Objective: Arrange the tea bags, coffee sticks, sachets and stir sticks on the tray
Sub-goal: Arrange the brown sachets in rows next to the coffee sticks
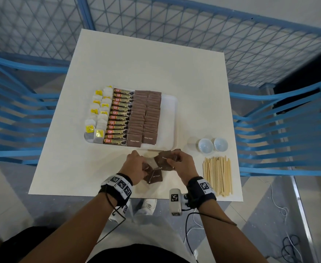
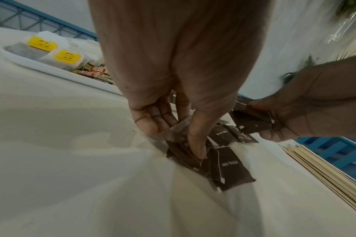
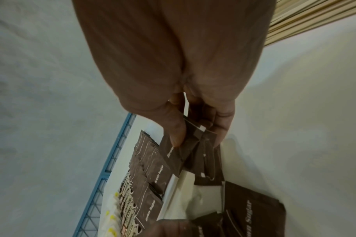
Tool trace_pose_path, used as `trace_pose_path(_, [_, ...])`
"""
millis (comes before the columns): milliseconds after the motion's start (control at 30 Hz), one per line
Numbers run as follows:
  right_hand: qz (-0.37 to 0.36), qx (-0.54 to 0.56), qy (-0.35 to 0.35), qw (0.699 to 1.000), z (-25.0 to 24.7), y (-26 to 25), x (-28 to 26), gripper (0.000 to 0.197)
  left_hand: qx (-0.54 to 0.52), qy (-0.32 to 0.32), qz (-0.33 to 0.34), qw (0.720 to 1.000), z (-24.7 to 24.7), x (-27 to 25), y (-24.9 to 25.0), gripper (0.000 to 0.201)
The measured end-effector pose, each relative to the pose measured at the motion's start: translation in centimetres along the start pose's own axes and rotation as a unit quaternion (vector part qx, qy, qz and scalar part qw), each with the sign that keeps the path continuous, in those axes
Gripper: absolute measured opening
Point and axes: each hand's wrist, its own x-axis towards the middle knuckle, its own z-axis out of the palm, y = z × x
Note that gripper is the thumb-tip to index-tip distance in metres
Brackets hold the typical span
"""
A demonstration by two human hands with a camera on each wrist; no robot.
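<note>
Both hands' fingers pinch brown sugar sachets (image 1: 156,168) beside the tray (image 1: 170,118) near edge.

head: overhead, down | wrists: close along hands (image 1: 156,164) | shared: sachets (image 2: 230,170)

matt paper sachets (image 1: 135,140), wood stir sticks (image 1: 217,176), prob. plastic tray (image 1: 170,111)

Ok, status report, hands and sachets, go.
Left hand pinching loose brown sugar sachets on table. Right hand holding several sachets. Tray right side free. Stir sticks untouched.
</note>
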Motion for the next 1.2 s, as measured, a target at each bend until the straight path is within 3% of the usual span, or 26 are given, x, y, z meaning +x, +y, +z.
trace_pose_path(467, [0.026,0.028,-0.029,0.999,1.0,0.8,-0.7,0.025,0.035,-0.022,-0.006,0.999,-0.6,0.2,-0.4,0.028])
trace_pose_path(633, [0.039,0.083,-0.058,0.994,0.9,0.3,-1.0,0.026,-0.038,0.019,-0.020,0.999,-0.7,-0.3,-0.4,0.021])
trace_pose_path(733, [0.053,0.140,-0.086,0.985,1.0,-0.9,-1.2,0.027,-0.127,0.044,-0.069,0.988,-1.4,-0.2,-0.5,0.016])
trace_pose_path(833, [0.055,0.174,-0.095,0.979,1.7,-1.9,-1.1,0.027,-0.316,0.025,-0.113,0.942,-1.9,0.0,-0.5,0.011])
trace_pose_path(933, [0.035,0.146,-0.084,0.985,2.8,-3.2,-1.1,0.025,-0.508,-0.025,-0.116,0.853,-3.0,-0.1,-0.3,0.027])
trace_pose_path(1067, [-0.015,0.054,-0.044,0.997,4.1,-4.6,-0.8,0.020,-0.666,-0.122,-0.106,0.728,-5.0,-0.2,-0.6,0.039])
trace_pose_path(1133, [-0.030,0.049,-0.046,0.997,4.7,-5.2,-0.7,0.021,-0.695,-0.151,-0.099,0.696,-6.1,-0.3,-0.8,0.038])
trace_pose_path(1200, [-0.042,0.050,-0.064,0.996,5.0,-6.0,-0.8,0.022,-0.689,-0.161,-0.084,0.702,-7.0,-0.4,-0.8,0.037])
